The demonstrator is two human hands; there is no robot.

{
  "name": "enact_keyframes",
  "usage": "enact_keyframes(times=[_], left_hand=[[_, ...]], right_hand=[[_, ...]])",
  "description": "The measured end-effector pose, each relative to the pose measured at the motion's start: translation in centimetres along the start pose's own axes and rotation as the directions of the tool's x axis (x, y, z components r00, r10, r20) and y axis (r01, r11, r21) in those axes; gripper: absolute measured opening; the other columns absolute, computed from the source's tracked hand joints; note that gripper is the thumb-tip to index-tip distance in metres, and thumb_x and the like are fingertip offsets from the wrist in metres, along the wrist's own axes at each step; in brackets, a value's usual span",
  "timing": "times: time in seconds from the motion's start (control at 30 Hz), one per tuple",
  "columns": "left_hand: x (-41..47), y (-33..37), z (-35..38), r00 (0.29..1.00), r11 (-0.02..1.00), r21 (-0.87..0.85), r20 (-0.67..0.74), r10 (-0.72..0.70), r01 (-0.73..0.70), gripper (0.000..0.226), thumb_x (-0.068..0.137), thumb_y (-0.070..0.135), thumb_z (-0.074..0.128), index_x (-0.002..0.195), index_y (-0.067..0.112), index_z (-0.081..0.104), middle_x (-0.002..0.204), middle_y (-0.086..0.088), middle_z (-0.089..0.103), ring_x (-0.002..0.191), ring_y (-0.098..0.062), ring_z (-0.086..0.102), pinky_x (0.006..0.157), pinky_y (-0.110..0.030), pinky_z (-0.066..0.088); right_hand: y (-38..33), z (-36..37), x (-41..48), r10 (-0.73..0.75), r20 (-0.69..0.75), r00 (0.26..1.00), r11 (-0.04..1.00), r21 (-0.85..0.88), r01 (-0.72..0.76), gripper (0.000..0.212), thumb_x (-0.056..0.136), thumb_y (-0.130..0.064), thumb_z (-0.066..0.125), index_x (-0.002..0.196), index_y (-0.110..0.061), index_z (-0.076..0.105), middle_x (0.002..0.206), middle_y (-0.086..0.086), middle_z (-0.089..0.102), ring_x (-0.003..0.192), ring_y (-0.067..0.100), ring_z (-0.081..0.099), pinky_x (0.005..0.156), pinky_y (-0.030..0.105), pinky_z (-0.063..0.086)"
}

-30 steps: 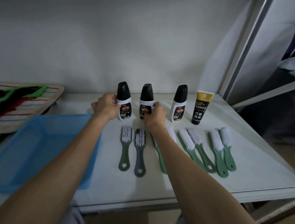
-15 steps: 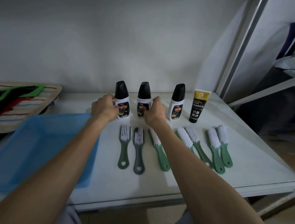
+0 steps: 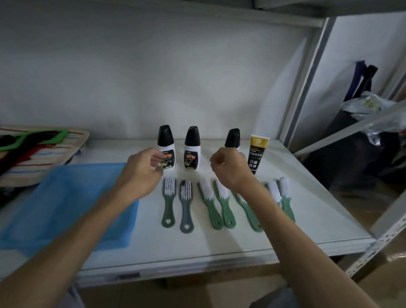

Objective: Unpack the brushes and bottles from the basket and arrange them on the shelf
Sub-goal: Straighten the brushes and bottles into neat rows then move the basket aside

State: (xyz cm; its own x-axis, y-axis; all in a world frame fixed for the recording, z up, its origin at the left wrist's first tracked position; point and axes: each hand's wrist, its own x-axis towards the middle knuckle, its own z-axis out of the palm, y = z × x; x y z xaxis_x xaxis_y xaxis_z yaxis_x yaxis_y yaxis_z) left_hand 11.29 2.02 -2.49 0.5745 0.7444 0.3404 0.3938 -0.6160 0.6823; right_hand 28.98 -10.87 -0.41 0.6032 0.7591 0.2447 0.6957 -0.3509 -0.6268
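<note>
Three white bottles with black caps stand in a row at the back of the white shelf [image 3: 313, 225]: left bottle [image 3: 166, 148], middle bottle [image 3: 192, 149], right bottle [image 3: 232, 138] partly hidden behind my right hand. A black and yellow tube [image 3: 257, 155] stands to their right. Several green brushes [image 3: 169, 199] and one grey brush [image 3: 186, 206] lie side by side in front. My left hand [image 3: 144, 171] hovers just in front of the left bottle, fingers loosely curled, holding nothing. My right hand [image 3: 230, 168] is curled into a loose fist above the brushes, empty. The blue basket [image 3: 71, 206] lies empty at left.
A striped woven item with green and black hangers [image 3: 27, 149] sits at the far left of the shelf. A grey metal upright [image 3: 304, 84] marks the shelf's right end. Dark bags [image 3: 358, 146] are piled beyond it, and an upper shelf board hangs overhead.
Both hands have let go of the left and middle bottles and drawn back toward me. The view has tilted up, showing the upper shelf.
</note>
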Motion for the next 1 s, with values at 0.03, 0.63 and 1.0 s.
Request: enact_keyframes(times=[0.03, 0.63, 1.0], left_hand=[[-0.9, 0.4, 0.0, 0.999, 0.999, -0.034, 0.037, 0.020, -0.019, 0.028, 0.087, -0.001, 0.062, 0.113, 0.010, 0.065, 0.102, -0.002, 0.066, 0.092, -0.015, 0.062, 0.087, -0.024, 0.049], [-7.2, 4.5, 6.0, 0.835, 0.931, 0.160, 0.511, 0.206, -0.327, 0.037, 0.098, 0.026, 0.051, 0.135, 0.026, 0.048, 0.139, 0.008, 0.049, 0.117, -0.013, 0.054, 0.094, -0.033, 0.046], [-7.6, 11.5, 17.4, 0.729, 0.805, 0.078, 0.484, 0.484, -0.587, 0.034, 0.095, 0.016, 0.045, 0.127, 0.010, 0.056, 0.125, -0.007, 0.061, 0.110, -0.026, 0.059, 0.093, -0.038, 0.047]], right_hand=[[0.3, -0.6, -0.5, -0.012, 0.008, 1.000, 1.000, -0.007, 0.012, 0.020, 0.087, -0.006, 0.053, 0.097, -0.007, 0.072, 0.099, 0.010, 0.072, 0.094, 0.026, 0.065, 0.080, 0.029, 0.051], [13.2, -8.8, -2.4, 0.487, 0.067, 0.871, 0.869, -0.134, -0.476, 0.015, 0.085, -0.011, 0.067, 0.092, 0.002, 0.071, 0.084, 0.022, 0.072, 0.072, 0.031, 0.070, 0.074, 0.042, 0.061], [16.3, -8.3, -3.7, 0.667, 0.053, 0.743, 0.739, -0.173, -0.651, 0.023, 0.083, -0.013, 0.071, 0.089, 0.004, 0.056, 0.076, 0.021, 0.068, 0.049, 0.023, 0.068, 0.045, 0.030, 0.058]])
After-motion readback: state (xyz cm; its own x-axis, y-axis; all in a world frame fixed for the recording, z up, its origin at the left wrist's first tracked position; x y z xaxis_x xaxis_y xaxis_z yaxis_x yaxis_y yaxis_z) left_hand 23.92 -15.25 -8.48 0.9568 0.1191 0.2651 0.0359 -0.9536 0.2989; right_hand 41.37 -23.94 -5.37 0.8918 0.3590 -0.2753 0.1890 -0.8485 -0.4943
